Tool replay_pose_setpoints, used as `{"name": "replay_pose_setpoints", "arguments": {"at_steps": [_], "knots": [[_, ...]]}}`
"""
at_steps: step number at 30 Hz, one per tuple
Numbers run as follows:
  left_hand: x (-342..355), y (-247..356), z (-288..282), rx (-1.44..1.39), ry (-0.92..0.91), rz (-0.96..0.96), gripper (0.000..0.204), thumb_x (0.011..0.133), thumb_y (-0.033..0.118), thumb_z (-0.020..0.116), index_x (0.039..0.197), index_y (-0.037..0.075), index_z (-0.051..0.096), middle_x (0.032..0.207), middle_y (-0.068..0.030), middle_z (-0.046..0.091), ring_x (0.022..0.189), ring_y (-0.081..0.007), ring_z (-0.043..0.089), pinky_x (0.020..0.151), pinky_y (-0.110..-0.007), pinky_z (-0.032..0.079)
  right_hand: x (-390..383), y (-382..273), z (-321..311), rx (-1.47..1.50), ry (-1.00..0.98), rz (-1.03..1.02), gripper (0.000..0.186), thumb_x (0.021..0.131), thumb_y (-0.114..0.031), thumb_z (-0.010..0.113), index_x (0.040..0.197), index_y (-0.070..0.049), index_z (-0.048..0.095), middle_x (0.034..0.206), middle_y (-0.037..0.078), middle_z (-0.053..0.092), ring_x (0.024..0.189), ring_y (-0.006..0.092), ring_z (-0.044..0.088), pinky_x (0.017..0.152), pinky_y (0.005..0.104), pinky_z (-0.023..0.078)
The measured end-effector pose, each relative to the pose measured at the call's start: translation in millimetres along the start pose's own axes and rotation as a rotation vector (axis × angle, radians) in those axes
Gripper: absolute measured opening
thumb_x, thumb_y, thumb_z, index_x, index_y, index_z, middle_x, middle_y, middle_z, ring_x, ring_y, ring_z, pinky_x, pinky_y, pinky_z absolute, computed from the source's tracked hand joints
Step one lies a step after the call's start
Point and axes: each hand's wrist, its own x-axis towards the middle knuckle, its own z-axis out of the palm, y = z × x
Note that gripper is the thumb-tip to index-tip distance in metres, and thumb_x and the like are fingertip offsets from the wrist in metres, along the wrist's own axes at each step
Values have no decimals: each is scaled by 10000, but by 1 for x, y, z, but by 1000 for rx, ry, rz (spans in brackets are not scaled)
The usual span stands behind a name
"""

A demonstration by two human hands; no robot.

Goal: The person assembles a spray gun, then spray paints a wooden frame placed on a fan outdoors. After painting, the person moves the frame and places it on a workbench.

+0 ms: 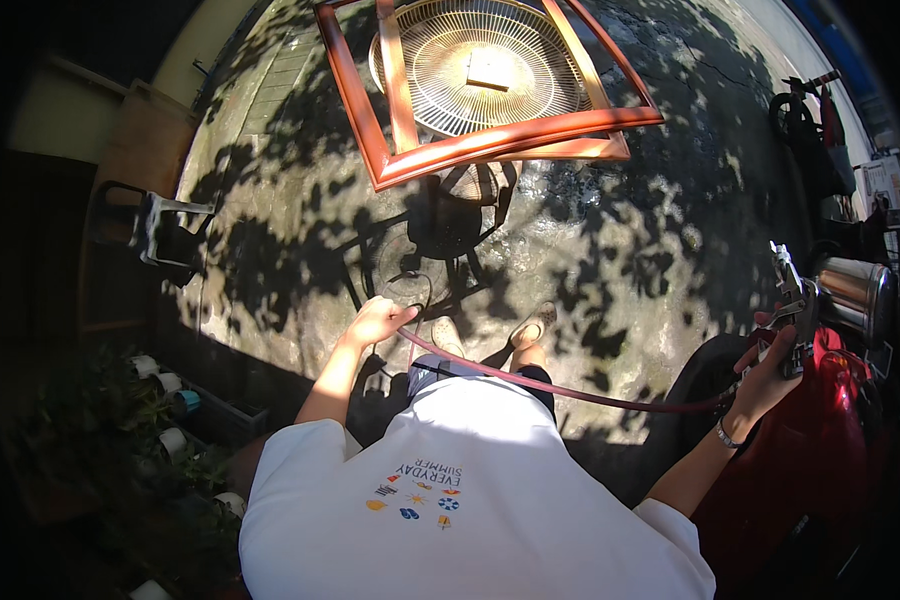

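Note:
My right hand (767, 378), out at the right, is wrapped round the handle of a metal spray gun (794, 300). A silver cup (856, 288) sits against the gun and seems joined to it. From the gun's handle a reddish hose (570, 394) runs in front of my body to my left hand (378, 322), which is closed round it. Ahead of me, a glossy red-brown wooden frame (510, 137) overlaps a lighter wooden frame (398, 85). Both rest over a round wire grille (545, 80) with a small block (488, 70) at its middle.
Below the grille stands a dark support (448, 228). A red motor scooter (825, 410) is close on my right. Potted plants (170, 440) line the lower left, with a light-topped stool (155, 225) beyond. Leaf shadows dapple the concrete ground (610, 260).

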Motion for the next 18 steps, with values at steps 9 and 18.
{"name": "replay_pose_setpoints", "arguments": {"at_steps": [9, 18], "knots": [[-68, -30, -40, -134, 401, -136, 651, 965, 429, 552, 531, -29, 389, 490, -171, 342, 460, -310, 349, 505, -425, 304, -35, 13, 10, 16, 83, 67, 347, 1008, -279, 547, 1118, 41, 622, 874, 107, 698, 396, 39, 452, 334, 193, 314], [-103, -52, -46, -115, 413, -152, 613, 960, 379, 564, 519, -8, 392, 491, -146, 364, 470, -299, 397, 596, -423, 362, -92, 8, 49, 121, 6, 171, 278, 999, -240, 565, 1019, 33, 619, 844, 92, 692, 395, 32, 441, 328, 185, 312]]}}
